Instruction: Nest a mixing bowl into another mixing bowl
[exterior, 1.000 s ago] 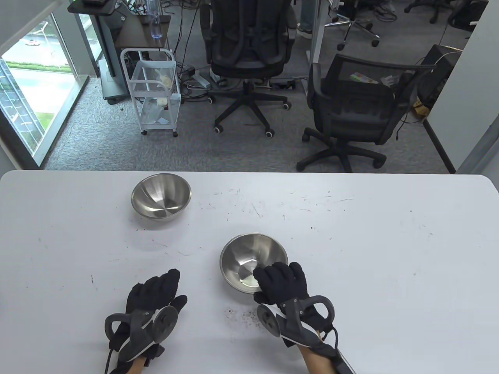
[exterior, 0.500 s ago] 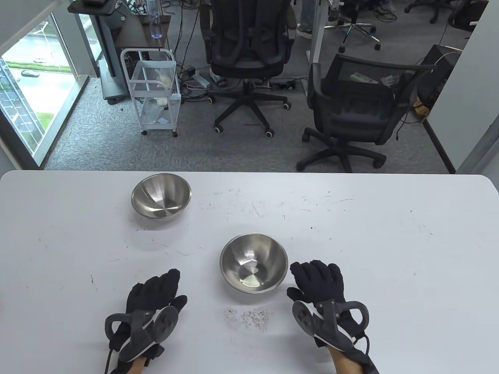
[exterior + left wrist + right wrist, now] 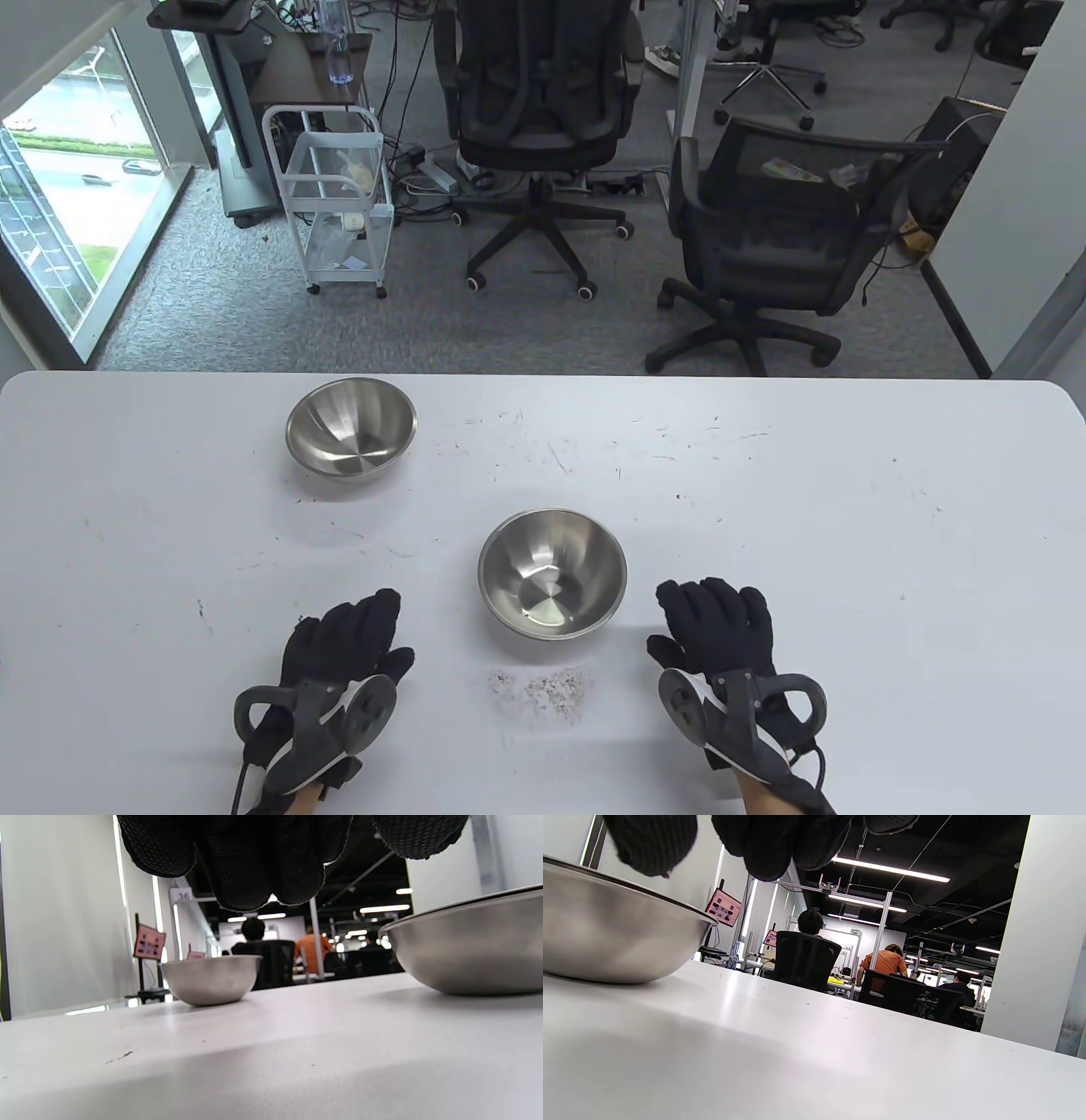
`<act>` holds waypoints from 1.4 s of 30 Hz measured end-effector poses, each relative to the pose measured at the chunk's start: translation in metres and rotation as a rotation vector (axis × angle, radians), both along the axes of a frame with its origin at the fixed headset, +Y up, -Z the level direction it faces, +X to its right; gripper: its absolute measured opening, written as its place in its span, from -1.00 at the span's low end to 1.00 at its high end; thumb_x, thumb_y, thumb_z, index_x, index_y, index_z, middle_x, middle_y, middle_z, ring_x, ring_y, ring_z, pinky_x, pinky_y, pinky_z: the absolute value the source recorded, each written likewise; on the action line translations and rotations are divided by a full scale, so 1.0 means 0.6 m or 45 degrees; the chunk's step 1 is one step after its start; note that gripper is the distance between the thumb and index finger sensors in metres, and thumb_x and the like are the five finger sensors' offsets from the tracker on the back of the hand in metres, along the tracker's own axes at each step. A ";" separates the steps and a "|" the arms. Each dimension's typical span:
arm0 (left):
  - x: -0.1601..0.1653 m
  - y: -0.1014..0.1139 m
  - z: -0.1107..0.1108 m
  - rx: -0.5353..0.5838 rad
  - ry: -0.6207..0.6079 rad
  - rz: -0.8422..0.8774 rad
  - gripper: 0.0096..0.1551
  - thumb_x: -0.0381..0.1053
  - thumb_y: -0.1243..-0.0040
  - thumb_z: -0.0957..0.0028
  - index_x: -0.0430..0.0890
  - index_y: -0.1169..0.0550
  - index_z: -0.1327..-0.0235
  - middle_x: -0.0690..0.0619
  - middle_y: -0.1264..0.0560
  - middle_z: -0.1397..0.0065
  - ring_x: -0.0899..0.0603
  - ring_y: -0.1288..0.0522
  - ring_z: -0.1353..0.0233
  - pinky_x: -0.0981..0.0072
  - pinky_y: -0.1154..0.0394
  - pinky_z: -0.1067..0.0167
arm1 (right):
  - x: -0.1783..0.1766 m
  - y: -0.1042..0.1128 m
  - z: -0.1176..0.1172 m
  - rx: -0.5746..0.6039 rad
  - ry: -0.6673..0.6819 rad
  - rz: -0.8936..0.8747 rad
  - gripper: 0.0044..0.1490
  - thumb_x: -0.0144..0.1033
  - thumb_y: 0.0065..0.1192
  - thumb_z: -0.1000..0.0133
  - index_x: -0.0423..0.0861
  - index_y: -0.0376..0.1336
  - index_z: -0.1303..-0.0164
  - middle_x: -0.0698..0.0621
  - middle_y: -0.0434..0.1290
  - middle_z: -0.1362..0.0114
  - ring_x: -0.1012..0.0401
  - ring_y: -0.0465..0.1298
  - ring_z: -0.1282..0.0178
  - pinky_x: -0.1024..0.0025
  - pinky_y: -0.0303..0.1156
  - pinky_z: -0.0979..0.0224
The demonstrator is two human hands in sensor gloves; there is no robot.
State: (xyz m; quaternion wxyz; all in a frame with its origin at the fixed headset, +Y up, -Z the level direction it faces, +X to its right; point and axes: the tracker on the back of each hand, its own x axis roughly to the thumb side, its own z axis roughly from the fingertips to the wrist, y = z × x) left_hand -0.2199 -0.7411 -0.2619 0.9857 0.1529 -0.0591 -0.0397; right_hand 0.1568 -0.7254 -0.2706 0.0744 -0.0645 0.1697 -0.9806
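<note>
Two steel mixing bowls stand upright and apart on the white table (image 3: pixel 848 526). The far bowl (image 3: pixel 351 429) is at the back left; it also shows in the left wrist view (image 3: pixel 210 979). The near bowl (image 3: pixel 552 573) stands at the front middle, seen at the right in the left wrist view (image 3: pixel 471 946) and at the left in the right wrist view (image 3: pixel 615 938). My left hand (image 3: pixel 352 632) lies flat on the table left of the near bowl, holding nothing. My right hand (image 3: pixel 717 620) lies flat just right of the near bowl, apart from it, holding nothing.
A patch of scuffed specks (image 3: pixel 543 688) marks the table in front of the near bowl. Two office chairs (image 3: pixel 764 246) and a white cart (image 3: pixel 339 195) stand on the floor beyond the table's far edge.
My right hand has let go of the near bowl's rim and moved right, onto the table beside it. My left hand has barely shifted. The bowls have not moved.
</note>
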 end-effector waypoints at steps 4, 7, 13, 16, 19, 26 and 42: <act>0.004 0.001 -0.001 0.047 -0.004 -0.016 -0.16 0.40 -0.05 -0.04 0.17 -0.33 -0.64 0.21 -0.54 -0.56 -0.06 -0.55 -0.52 -0.15 -0.45 -0.44 | 0.004 0.000 0.001 0.007 0.011 -0.033 -0.16 0.22 0.32 0.07 0.18 0.26 -0.45 0.19 0.49 -0.48 0.10 0.43 -0.57 -0.14 0.22 -0.60; 0.000 0.004 -0.008 0.049 0.017 0.001 -0.16 0.40 -0.05 -0.04 0.18 -0.32 -0.64 0.21 -0.53 -0.57 -0.06 -0.55 -0.52 -0.15 -0.45 -0.45 | 0.009 0.002 0.001 0.019 0.013 -0.067 -0.15 0.22 0.32 0.07 0.18 0.26 -0.45 0.18 0.48 -0.48 0.09 0.43 -0.57 -0.14 0.22 -0.60; -0.018 0.008 -0.035 0.044 0.085 -0.010 -0.17 0.40 -0.05 -0.04 0.19 -0.34 -0.63 0.22 -0.54 -0.56 -0.05 -0.55 -0.52 -0.11 -0.47 -0.45 | 0.017 -0.001 -0.007 -0.006 0.029 -0.129 -0.15 0.22 0.32 0.07 0.18 0.25 -0.46 0.18 0.48 -0.48 0.09 0.42 -0.57 -0.14 0.21 -0.60; -0.024 0.008 -0.046 0.076 0.104 -0.027 -0.20 0.40 -0.06 -0.05 0.20 -0.36 -0.61 0.24 -0.55 -0.54 -0.03 -0.57 -0.50 -0.06 -0.49 -0.43 | 0.020 -0.003 -0.012 -0.011 0.042 -0.154 -0.15 0.22 0.32 0.07 0.18 0.26 -0.46 0.17 0.48 -0.48 0.09 0.42 -0.57 -0.15 0.21 -0.60; -0.028 0.006 -0.062 0.061 0.115 -0.075 -0.20 0.40 -0.06 -0.04 0.20 -0.36 -0.60 0.24 -0.56 -0.53 -0.02 -0.57 -0.49 -0.03 -0.51 -0.41 | 0.025 -0.006 -0.018 -0.022 0.040 -0.172 -0.15 0.22 0.32 0.07 0.17 0.25 -0.46 0.17 0.48 -0.48 0.09 0.42 -0.57 -0.15 0.21 -0.60; -0.038 0.007 -0.129 0.029 0.174 -0.135 -0.19 0.40 -0.08 -0.03 0.20 -0.35 -0.61 0.24 -0.54 -0.54 -0.02 -0.57 -0.50 -0.03 -0.53 -0.40 | 0.035 -0.010 -0.024 -0.041 0.035 -0.204 -0.15 0.22 0.32 0.06 0.17 0.26 -0.46 0.17 0.48 -0.48 0.08 0.42 -0.57 -0.15 0.20 -0.60; -0.013 0.016 -0.308 -0.037 0.315 -0.417 -0.26 0.39 -0.12 -0.02 0.28 -0.39 -0.53 0.31 -0.56 -0.52 -0.01 -0.55 -0.52 -0.07 -0.49 -0.43 | 0.035 -0.019 -0.026 -0.058 0.042 -0.211 -0.16 0.22 0.32 0.06 0.17 0.26 -0.45 0.17 0.49 -0.48 0.09 0.42 -0.57 -0.15 0.21 -0.60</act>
